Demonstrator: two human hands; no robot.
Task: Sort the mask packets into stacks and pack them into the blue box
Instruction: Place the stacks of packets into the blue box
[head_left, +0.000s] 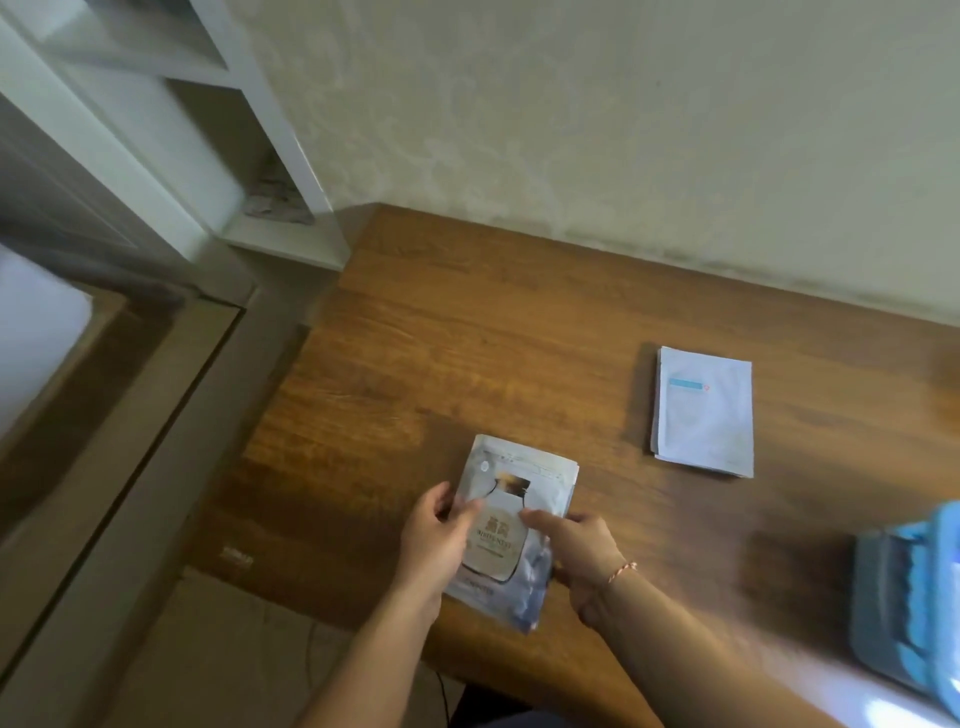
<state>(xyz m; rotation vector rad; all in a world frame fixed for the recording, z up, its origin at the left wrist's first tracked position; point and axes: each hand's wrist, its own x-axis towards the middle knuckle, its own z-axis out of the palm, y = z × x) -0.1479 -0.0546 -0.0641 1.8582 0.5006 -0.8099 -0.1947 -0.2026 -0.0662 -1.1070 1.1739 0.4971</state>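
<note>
Both hands hold a stack of silver mask packets (511, 525) on the wooden worktop (467, 332). The top packet shows a jar picture; its writing is too blurred to read. Left hand (436, 540) grips the left edge with curled fingers; right hand (582, 551) pinches the right side. A white packet stack (704, 413) lies well apart, far right. A blue box (914, 597) sits at the right edge, contents unclear.
</note>
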